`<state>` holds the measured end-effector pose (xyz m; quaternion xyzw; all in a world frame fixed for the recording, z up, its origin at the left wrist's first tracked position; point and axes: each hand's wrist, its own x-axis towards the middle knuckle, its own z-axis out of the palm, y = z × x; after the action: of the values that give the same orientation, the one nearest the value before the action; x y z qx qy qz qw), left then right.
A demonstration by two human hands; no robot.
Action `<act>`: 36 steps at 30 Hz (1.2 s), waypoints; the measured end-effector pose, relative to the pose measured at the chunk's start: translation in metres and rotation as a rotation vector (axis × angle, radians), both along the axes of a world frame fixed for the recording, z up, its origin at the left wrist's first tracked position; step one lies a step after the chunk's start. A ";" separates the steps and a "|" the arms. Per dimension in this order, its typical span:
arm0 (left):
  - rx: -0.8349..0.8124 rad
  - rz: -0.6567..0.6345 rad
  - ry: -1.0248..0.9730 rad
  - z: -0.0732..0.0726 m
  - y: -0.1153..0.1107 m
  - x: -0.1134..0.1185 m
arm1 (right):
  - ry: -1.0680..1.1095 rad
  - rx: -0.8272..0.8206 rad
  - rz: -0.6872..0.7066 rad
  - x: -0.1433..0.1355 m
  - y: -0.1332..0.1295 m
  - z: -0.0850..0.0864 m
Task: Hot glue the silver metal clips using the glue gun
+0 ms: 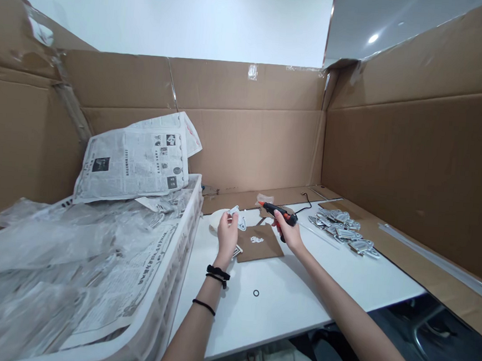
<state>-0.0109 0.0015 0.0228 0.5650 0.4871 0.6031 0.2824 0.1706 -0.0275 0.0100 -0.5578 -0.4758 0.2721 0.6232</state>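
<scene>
My left hand (pixel 227 233) pinches a small white flat piece with dark outlines (pixel 234 210), held above the table. Wrapped round the handle of a black and orange glue gun (pixel 280 212) is my right hand (pixel 288 230); the orange tip points left, toward the white piece. Below and between the hands lies a brown cardboard square (pixel 260 251) with a small white cut-out shape (pixel 257 239) on it. A striped white piece (pixel 237 251) shows partly beside my left wrist. Behind my left hand, a round pale item (pixel 215 221) is partly hidden.
A white plastic crate (pixel 186 243) with plastic wrapping and newspaper (pixel 138 158) fills the left side. A pile of outlined white pieces (pixel 341 228) lies at right, near a clear stick (pixel 319 235). A black ring (pixel 256 293) rests in front. Cardboard walls (pixel 243 147) surround the white table (pixel 263 327).
</scene>
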 end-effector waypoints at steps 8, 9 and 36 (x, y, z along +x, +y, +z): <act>-0.004 0.004 -0.196 0.005 -0.005 0.004 | 0.029 -0.033 0.005 0.000 0.000 0.002; 0.002 -0.014 -0.242 0.007 -0.006 0.004 | 0.033 -0.037 0.003 0.000 0.000 0.003; 0.001 0.008 -0.308 0.012 -0.006 -0.001 | 0.395 0.105 -0.109 0.020 0.007 0.010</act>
<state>-0.0119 -0.0044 0.0351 0.4639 0.4399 0.6842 0.3509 0.1903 -0.0204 0.0197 -0.4852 -0.3268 0.3168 0.7466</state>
